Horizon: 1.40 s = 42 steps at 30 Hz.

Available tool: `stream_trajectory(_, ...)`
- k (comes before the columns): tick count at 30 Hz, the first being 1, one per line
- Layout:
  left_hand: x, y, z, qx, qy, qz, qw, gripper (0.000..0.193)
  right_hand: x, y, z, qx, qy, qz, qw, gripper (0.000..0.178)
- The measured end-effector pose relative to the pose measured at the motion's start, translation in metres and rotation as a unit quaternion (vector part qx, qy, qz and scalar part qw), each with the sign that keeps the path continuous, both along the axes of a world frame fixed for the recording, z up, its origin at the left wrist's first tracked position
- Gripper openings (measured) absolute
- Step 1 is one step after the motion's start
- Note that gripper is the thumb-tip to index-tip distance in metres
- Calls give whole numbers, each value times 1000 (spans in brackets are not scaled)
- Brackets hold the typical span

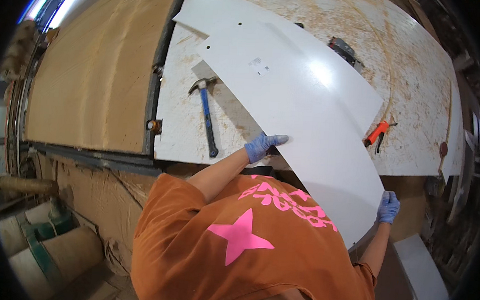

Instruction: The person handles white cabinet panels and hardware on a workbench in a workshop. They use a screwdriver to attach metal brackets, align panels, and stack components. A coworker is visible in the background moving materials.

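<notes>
A long white panel with small dark holes and a printed label slants from the workbench toward my body. My left hand, in a blue-purple glove, grips its left edge with the thumb on top. My right hand, gloved alike, is closed at the panel's near right edge. Another white panel seems to lie beneath, its corner showing on the right. A claw hammer with a blue and black handle rests on the bench left of the panel.
Sawdust covers the white workbench. On it are an orange-red air gun and a dark power tool behind the panel. A brown-topped table adjoins on the left. Cylinders stand lower left; a white board leans lower right.
</notes>
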<state>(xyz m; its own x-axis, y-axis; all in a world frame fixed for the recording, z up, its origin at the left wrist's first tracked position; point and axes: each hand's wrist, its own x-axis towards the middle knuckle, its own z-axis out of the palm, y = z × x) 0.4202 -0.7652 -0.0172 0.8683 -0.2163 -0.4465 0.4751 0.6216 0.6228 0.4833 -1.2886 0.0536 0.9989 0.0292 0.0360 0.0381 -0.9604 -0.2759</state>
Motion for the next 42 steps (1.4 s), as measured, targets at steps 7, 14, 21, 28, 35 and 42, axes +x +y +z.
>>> stream_trajectory(7, -45, -4, 45, -55, -30, 95, 994, 46, 93, 0, -13, 44, -86, 69, 993, 32)
stream_trajectory(14, -86, -11, 25, -99, -5, 276, 956, 40, 193, 82, 1, 222, -121, 59, 966, 35)
stream_trajectory(21, -107, 46, 23, -145, -41, 424, 893, 36, 220, 155, 8, 284, -212, 41, 934, 33)
stream_trajectory(28, -110, 146, -4, -222, -82, 497, 835, 23, 169, 223, -48, 484, -63, 74, 870, 25)
stream_trajectory(35, -77, 239, -14, -255, -77, 619, 739, 9, 94, 307, -70, 473, 38, 31, 880, 22)
stream_trajectory(42, -15, 325, -32, -375, -45, 688, 620, 14, 73, 351, -80, 460, 114, 4, 881, 12)
